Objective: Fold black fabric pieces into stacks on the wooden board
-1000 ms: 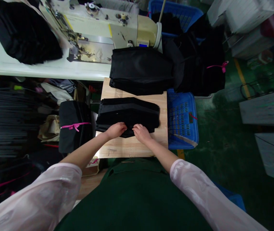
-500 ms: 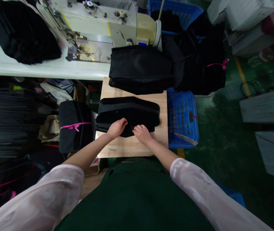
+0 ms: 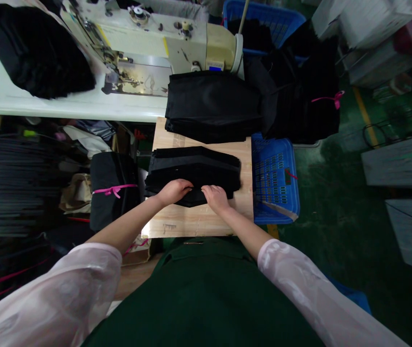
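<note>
the left hand [image 3: 174, 192] and right hand [image 3: 215, 198] lie open, not gripping, on folded black cloth [image 3: 191, 168] atop a wooden board [image 3: 191, 224].

I could read no text, brand or number anywhere in this view. The closest thing to a sign was the small lit blue display [image 3: 213, 69] on the industrial sewing machine [image 3: 162, 36], but from where I sat its characters were too small to make out. The wooden board [image 3: 195, 224] carried faint stamped marks [image 3: 169, 226] near its front edge, and they were too worn and blurred to read. I also found no legible label on the stack of black cloth [image 3: 193, 168].
</note>
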`<state>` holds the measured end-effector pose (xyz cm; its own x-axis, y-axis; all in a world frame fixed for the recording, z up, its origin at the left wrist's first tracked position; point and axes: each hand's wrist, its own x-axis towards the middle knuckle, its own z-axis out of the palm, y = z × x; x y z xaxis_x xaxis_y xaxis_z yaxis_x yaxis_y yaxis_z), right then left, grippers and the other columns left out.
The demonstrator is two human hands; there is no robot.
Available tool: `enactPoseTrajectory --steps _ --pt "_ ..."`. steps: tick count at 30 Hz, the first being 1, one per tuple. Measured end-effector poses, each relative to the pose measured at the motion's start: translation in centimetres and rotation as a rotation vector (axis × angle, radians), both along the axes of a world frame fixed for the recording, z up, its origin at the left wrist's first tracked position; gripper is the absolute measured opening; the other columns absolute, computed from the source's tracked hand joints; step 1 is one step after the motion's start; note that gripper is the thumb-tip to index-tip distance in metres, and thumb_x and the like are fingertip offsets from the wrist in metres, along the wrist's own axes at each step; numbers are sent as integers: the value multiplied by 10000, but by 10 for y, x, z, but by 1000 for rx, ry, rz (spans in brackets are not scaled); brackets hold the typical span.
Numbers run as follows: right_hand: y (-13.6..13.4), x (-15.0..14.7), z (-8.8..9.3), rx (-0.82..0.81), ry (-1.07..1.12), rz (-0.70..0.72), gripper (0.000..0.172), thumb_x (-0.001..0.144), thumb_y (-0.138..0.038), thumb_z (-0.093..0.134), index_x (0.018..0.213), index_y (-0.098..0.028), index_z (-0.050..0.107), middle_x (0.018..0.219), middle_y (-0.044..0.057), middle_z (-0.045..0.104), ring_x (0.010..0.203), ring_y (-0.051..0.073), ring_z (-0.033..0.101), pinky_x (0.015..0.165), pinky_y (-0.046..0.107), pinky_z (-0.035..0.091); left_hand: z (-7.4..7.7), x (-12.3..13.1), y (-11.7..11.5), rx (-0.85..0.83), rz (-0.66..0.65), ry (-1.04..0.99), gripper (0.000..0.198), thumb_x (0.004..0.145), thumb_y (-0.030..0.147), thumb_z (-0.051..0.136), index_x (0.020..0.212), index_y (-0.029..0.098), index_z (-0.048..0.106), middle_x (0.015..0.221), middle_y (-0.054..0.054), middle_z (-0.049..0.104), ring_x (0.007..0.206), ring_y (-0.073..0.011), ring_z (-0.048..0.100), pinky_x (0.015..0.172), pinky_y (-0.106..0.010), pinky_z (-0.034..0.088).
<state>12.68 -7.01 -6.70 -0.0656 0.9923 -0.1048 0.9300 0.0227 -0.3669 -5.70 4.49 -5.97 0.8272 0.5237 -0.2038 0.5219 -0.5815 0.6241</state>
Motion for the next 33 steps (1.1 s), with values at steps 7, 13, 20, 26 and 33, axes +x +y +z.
enactPoseTrajectory --steps 7,13,20,26,33 --pt "-16 -1 5 163 -5 209 235 999 -229 398 1087 -189 611 1120 79 628 1002 194 521 875 342 376 21 18 24 162 87 -4 279 927 296 448 1032 173 675 1010 -80 705 946 -211 639 865 -334 496" --pt "-12 -6 -12 -52 -116 329 145 944 -229 517 972 -148 634 1081 101 608 1018 221 491 801 324 440 34 47 14 401 139 325 197 891 235 508 977 121 644 1004 -169 666 995 -307 613 766 -385 487" --pt "-11 -7 -23 -31 -175 520 219 933 -84 418 974 -105 633 1100 135 601 998 242 488 734 334 463 24 42 -9 247 310 515 374 948 374 375 958 112 642 795 -153 689 762 -297 676 614 -335 459" --pt "-9 -7 -20 -69 -133 463 228 930 -82 411 962 -126 632 1062 135 592 994 240 482 719 325 478 0 3 -11 27 169 243 346 919 393 447 792 164 673 749 -78 662 729 -205 641 655 -282 459" --pt "1 -3 -21 -140 81 198 188 905 -104 464 835 -148 632 948 81 594 937 187 504 814 280 464 -16 -24 -22 7 -107 62 192 793 186 621 972 177 688 1026 -89 591 966 -213 581 840 -310 482"
